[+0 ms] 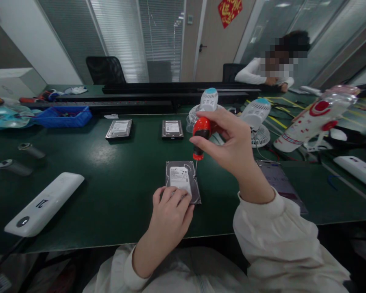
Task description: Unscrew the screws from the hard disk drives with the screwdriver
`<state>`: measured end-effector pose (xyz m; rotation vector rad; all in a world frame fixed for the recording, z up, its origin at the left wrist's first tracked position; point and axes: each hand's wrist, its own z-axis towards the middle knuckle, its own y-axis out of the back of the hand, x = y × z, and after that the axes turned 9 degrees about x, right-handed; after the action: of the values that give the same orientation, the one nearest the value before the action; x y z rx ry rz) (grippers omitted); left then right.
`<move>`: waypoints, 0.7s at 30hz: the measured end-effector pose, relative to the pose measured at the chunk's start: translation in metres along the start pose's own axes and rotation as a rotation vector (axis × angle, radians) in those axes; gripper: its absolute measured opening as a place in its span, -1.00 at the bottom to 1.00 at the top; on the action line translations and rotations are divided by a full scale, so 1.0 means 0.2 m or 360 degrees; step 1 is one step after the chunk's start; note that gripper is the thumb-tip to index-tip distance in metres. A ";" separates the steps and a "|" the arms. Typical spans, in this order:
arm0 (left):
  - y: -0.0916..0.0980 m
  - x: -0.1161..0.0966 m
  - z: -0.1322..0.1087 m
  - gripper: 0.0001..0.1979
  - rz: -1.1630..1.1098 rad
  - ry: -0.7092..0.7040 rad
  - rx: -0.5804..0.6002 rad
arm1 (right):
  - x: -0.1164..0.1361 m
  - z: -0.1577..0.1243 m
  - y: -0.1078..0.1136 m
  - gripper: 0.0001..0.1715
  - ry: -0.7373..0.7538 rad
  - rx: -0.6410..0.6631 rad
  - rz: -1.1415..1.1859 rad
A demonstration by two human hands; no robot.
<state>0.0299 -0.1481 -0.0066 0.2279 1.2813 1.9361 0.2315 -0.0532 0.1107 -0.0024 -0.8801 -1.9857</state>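
Observation:
In the head view a hard drive (pixel 178 173) with a white label lies on the green table, close to the front edge. My left hand (pixel 172 209) rests over its near end, fingers curled on the label and thumb by the near right corner, holding it down. Thumb and fingers of my right hand (pixel 228 140) are closed round the handle of a red and black screwdriver (pixel 202 132). The screwdriver stands nearly upright, its thin shaft reaching down to the drive's right edge. Whether the tip sits in a screw is too small to tell.
Two more hard drives lie farther back, one left (pixel 119 129) and one centre (pixel 172 129). White power banks (pixel 45 203) flank the work area. White fans (pixel 254 116), a bottle (pixel 311 122) and a phone (pixel 277 179) stand right. A blue bin (pixel 64 117) is left; a person (pixel 280 61) sits opposite.

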 end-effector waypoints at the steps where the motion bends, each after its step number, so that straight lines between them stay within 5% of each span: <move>1: 0.00 0.00 0.00 -0.88 -0.0004 0.0002 0.0001 | 0.00 -0.01 0.00 -0.54 0.0023 -0.0005 0.0053; 5: 0.00 0.00 0.00 -0.88 -0.0025 0.0016 0.0020 | 0.02 -0.02 -0.02 -0.49 0.0101 0.0005 0.0138; 11: 0.02 0.00 0.00 -0.86 -0.0023 0.0028 0.0055 | 0.04 -0.01 -0.02 -0.72 0.0057 -0.0084 -0.0131; 14: 0.02 0.00 0.00 -0.86 -0.0029 0.0025 0.0059 | 0.03 -0.01 -0.02 -0.68 0.0002 -0.0188 -0.0220; 21: 0.02 0.00 -0.01 -0.84 -0.0057 0.0030 0.0080 | 0.05 -0.05 0.01 -0.52 0.0011 -0.0018 0.0154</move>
<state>0.0264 -0.1500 -0.0042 0.2112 1.3388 1.8819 0.2306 -0.0681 0.1079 -0.0440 -0.8486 -1.8996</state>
